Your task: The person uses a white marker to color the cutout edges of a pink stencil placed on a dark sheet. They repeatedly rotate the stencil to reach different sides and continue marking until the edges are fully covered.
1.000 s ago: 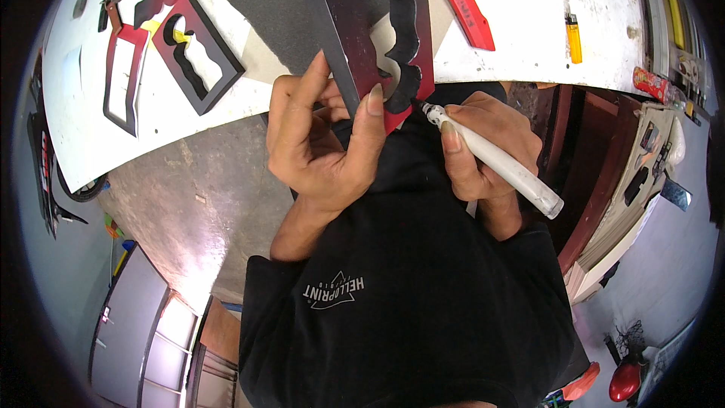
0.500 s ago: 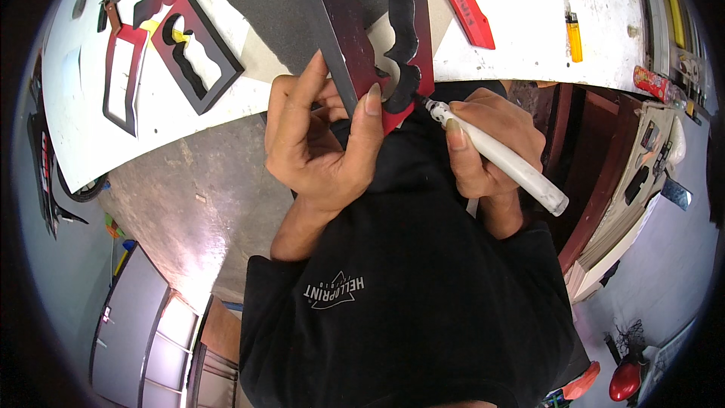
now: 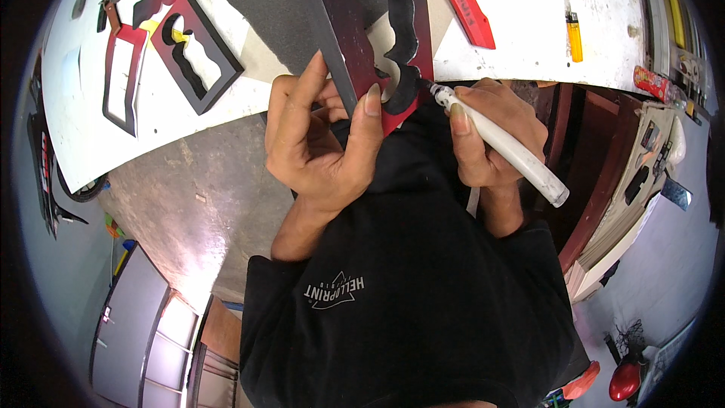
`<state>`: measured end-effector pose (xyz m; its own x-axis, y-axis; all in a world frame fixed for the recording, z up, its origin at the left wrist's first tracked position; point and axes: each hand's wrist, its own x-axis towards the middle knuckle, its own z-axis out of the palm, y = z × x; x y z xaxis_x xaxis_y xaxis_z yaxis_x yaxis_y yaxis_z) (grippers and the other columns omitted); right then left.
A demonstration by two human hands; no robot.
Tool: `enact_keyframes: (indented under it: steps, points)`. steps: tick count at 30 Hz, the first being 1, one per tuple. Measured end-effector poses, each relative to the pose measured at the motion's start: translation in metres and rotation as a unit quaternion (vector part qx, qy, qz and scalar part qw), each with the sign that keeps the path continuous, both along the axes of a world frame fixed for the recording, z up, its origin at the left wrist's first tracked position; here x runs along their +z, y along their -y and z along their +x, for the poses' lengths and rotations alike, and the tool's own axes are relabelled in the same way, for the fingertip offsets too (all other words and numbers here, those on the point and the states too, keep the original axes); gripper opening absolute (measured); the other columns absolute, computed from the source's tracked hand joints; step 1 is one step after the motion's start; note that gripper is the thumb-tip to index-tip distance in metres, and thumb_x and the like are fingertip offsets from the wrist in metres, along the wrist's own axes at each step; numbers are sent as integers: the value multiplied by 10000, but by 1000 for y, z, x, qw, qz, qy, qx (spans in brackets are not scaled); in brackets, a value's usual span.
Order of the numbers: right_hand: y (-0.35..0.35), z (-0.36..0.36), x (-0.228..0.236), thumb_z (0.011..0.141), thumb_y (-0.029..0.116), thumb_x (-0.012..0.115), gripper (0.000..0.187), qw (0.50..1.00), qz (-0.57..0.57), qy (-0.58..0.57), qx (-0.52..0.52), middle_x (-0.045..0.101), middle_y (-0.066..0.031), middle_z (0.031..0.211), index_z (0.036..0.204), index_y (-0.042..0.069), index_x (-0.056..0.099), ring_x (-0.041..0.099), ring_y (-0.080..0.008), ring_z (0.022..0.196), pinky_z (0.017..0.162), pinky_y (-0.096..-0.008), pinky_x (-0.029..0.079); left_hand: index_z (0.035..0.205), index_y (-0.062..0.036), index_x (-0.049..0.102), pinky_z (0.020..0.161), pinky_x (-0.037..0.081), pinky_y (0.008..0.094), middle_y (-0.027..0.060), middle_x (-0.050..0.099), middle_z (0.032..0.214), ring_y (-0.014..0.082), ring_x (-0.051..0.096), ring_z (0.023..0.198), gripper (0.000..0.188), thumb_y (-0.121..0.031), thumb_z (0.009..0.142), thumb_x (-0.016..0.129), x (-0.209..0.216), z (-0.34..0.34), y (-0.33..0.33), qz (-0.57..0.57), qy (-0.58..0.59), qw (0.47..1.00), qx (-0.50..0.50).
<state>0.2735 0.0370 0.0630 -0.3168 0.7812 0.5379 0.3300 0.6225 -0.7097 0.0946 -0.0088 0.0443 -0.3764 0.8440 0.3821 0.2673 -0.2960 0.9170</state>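
Note:
A dark red panel (image 3: 340, 26) with black edges and a wavy cut-out is held tilted above the table's near edge. My left hand (image 3: 321, 143) pinches its lower end, with the thumb in front and the index finger along the side. In my right hand (image 3: 502, 125) is a white marker pen (image 3: 513, 147), gripped like a pencil. Its dark tip points at the panel's lower right edge, beside the black inner border of the cut-out. I cannot tell whether the tip touches.
On the white table (image 3: 181, 121) a grey-black frame (image 3: 223, 68) and a red-edged frame (image 3: 113, 79) lie left. A dark rough sheet (image 3: 260, 11) lies behind the panel. Farther right are a long red tool (image 3: 462, 4), a yellow lighter (image 3: 575, 39) and a red packet (image 3: 651, 85).
My right hand and the marker pen have shifted slightly right and up, the tip moving a little along the panel's edge. My left hand and the panel stay almost still.

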Motion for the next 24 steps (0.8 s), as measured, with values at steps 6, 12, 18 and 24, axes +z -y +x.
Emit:
enact_keyframes:
  steps: [6,12,18,24]
  points:
    - [0,-3,-6,791,-12,707,125,999,7,-45,-5,699,-171,764,896,-66,666,661,-231,565,504,-307,521,1270,135,544,531,521,180,141,589,945,121,655,779,491,47,823,727,-1,0,1,0,7,1000,4]
    - [-1,-2,-2,794,-19,705,125,1000,12,-21,-10,695,-172,755,903,-62,663,659,-230,561,505,-310,521,1273,136,544,533,518,177,138,586,941,121,654,776,493,53,821,725,-2,0,1,4,11,1000,3]
    - [0,-1,-1,793,-17,708,135,1000,9,-17,-11,691,-165,744,912,-59,662,661,-229,570,515,-309,525,1273,136,544,545,523,174,133,576,937,124,651,781,492,67,818,718,-2,2,0,8,28,1000,5]
    - [3,0,-3,822,54,690,178,999,-13,-15,-28,693,-192,733,918,-96,680,676,-246,616,609,-314,543,1285,125,539,558,530,181,131,571,945,126,650,781,505,81,813,714,-1,2,1,-4,25,1000,-3]
